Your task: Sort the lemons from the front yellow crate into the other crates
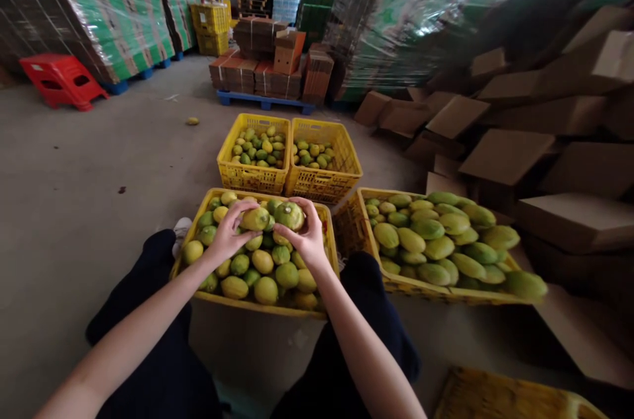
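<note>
My left hand (230,231) is closed around a yellow-green papaya (255,219), thumb below and fingers above. Another papaya (289,215), greener and rounder with its stem end facing up, is gripped in my right hand (308,234). Both fruits are held side by side just over a yellow plastic crate (257,308) between my knees. That crate is full of green and yellow papayas (263,262), some of them hidden under my hands and forearms.
At the right, a yellow crate (421,285) is heaped with longer papayas (428,228). Two part-filled crates (255,176) (324,186) stand ahead. Cardboard boxes (508,156) pile up at far right. A red stool (62,80) and a loose fruit (193,121) are on the floor.
</note>
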{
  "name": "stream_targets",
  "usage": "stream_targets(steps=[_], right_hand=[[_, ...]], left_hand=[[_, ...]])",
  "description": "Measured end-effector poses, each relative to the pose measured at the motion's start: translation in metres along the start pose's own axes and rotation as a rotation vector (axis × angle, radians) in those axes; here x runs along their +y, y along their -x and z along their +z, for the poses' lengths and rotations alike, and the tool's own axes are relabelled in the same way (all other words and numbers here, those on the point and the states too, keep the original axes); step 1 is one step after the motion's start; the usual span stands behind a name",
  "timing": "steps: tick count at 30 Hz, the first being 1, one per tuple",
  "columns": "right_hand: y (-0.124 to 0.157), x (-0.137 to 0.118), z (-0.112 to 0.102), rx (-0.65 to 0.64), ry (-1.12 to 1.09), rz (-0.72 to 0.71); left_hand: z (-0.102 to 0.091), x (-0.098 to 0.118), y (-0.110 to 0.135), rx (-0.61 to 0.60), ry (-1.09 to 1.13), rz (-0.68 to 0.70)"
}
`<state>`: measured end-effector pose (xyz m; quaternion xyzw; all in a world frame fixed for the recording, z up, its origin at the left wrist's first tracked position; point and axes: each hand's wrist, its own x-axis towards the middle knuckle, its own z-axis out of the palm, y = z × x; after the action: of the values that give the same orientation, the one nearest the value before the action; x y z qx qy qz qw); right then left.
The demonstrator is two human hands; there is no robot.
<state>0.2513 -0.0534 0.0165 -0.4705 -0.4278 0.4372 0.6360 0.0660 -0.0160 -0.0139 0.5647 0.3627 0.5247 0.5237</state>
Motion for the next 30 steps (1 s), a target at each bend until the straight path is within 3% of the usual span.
stream_targets(steps=[4, 11, 15, 19, 22, 26, 30], right_hand=[[0.002, 0.005, 0.001, -0.021, -0.034, 0.031], [0.001, 0.016, 0.007, -0.286, -0.528, 0.491], [0.003, 0.023, 0.013, -0.134, -0.788, 0.578], [0.003, 0.03, 0.017, 0.012, -0.846, 0.572], [0.003, 0.036, 0.019, 0.084, -0.861, 0.606], [0.003, 0.044, 0.021, 0.118, -0.861, 0.625], [0.002, 0.048, 0.021, 0.097, -0.864, 0.596]], left_hand=[[0.001, 0.003, 0.001, -0.013, 0.043, -0.073], [0.007, 0.006, 0.003, 0.037, 0.524, -0.44], [0.006, 0.009, 0.0, 0.09, 0.8, -0.599], [0.007, 0.006, 0.0, 0.253, 0.988, -0.655], [0.01, -0.001, 0.001, 0.304, 0.934, -0.62], [0.013, -0.008, 0.002, 0.259, 0.76, -0.582], [0.017, -0.007, 0.001, 0.293, 0.82, -0.61]])
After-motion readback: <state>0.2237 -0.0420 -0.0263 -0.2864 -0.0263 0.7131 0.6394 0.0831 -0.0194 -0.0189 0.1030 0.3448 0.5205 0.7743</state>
